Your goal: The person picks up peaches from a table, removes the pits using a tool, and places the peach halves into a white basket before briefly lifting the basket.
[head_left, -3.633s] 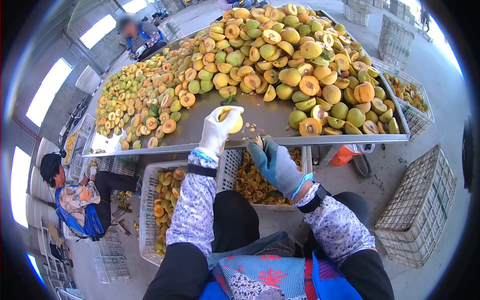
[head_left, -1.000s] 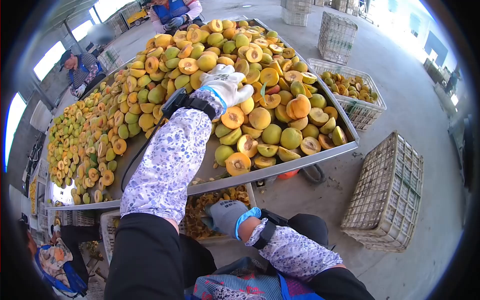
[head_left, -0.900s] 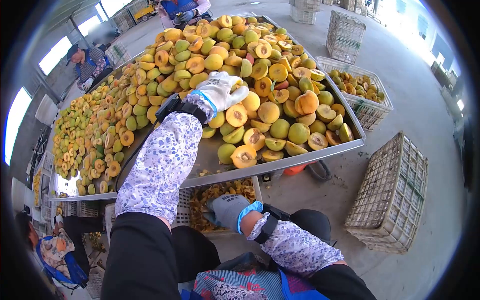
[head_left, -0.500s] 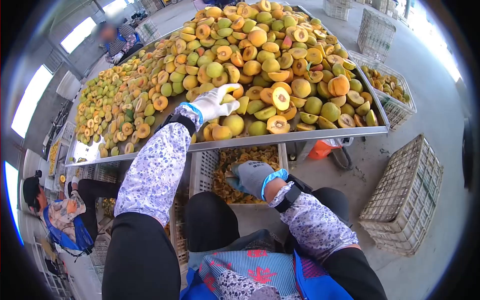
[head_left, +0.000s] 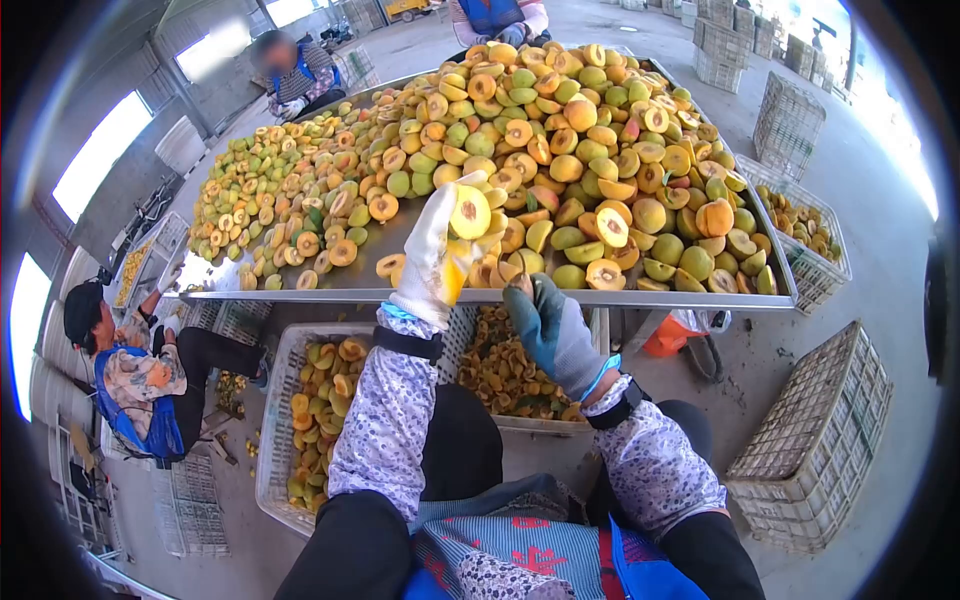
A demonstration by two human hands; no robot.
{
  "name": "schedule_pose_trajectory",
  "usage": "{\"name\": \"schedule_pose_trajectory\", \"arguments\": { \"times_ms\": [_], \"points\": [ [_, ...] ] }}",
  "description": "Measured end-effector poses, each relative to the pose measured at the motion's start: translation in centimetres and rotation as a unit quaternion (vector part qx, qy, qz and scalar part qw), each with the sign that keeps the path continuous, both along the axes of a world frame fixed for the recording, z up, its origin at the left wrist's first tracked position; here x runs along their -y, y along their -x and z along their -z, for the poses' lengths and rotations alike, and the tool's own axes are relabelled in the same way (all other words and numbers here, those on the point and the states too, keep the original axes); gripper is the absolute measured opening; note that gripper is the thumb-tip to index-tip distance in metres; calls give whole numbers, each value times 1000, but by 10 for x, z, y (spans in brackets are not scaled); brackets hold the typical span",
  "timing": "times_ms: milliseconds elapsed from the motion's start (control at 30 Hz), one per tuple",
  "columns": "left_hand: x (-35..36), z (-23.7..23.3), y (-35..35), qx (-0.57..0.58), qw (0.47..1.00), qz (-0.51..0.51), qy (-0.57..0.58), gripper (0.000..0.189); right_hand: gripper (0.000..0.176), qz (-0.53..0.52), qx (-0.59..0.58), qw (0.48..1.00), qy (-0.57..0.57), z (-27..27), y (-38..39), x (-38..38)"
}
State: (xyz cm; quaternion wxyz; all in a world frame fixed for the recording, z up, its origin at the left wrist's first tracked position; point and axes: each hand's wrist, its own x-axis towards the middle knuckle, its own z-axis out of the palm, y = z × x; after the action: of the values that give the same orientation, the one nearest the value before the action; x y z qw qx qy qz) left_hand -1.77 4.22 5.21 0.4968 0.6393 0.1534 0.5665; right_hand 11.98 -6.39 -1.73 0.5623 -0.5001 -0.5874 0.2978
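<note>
While metal table (head_left: 700,299) is heaped towards front rim with halved fruit (head_left: 560,120), pieces could be nudged over edge if brushed by patterned sleeves (head_left: 385,430). Slatted crate (head_left: 458,350) of scraps (head_left: 510,375) is set partly beneath; contents could be mixed if halves are dropped. Left hand (head_left: 430,258) is closed on fruit half (head_left: 469,213); right hand (head_left: 560,335) is held near, fingers bent, whether anything is gripped cannot be told. Fruit half is held above table near front rim, cut face exposed; could be lost if grip is loosened by juice.
</note>
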Motion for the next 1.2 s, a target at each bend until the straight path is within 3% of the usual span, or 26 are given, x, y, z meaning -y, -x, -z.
{"name": "schedule_pose_trajectory", "arguments": {
  "times_ms": [100, 167, 233, 300, 333, 433, 533, 700, 733, 800, 867, 967, 1033, 1100, 1133, 1200],
  "points": [
    [10, 17, -14, 13, 999, 14, 49, 43, 28, 39, -8, 998, -41, 0, 1, 0],
    [13, 25, -17, -185, 954, -140, -188, 37, 28, 53, 1, 998, -22, -8, 1, 2],
    [29, 27, -27, -48, 998, -17, 33, 45, 30, 43, 9, 999, -17, -8, -2, 0],
    [34, 28, -32, 119, 957, 149, 220, 53, 32, 32, 11, 999, -28, -3, -4, -4],
    [33, 33, -33, 132, 948, 148, 249, 59, 35, 34, -17, 999, 2, 0, -3, -6],
    [33, 39, -31, 199, 911, 203, 300, 59, 36, 1, -16, 999, 29, -2, -7, -6],
    [30, 49, -28, 125, 974, 109, 156, 53, 37, -10, 30, 998, 45, 7, -7, -11],
    [28, 47, -32, 161, 949, 72, 261, 51, 38, -29, -75, 997, 0, 22, 9, -17],
    [27, 48, -30, 117, 965, 57, 226, 50, 38, -35, -94, 995, -8, 28, 12, -20],
    [28, 49, -24, 29, 987, 26, 155, 49, 39, -43, -137, 990, 19, 37, 22, -23],
    [30, 50, -24, 51, 984, 38, 168, 48, 40, -73, -194, 972, 111, 30, 23, -21],
    [36, 43, -26, 81, 982, 42, 168, 48, 39, -157, -294, 900, 281, 3, 11, -9],
    [36, 42, -24, 71, 980, 69, 174, 50, 38, -217, -356, 852, 317, -9, 1, -2],
    [24, 42, -13, 33, 973, 127, 188, 53, 38, -133, -224, 948, 183, 20, 5, -12],
    [22, 40, -10, 66, 952, 168, 247, 54, 39, -101, -143, 974, 141, 24, 3, -14],
    [15, 51, -4, -45, 984, 80, 153, 53, 41, -33, 32, 995, 89, 26, -6, -15]
  ]
}}
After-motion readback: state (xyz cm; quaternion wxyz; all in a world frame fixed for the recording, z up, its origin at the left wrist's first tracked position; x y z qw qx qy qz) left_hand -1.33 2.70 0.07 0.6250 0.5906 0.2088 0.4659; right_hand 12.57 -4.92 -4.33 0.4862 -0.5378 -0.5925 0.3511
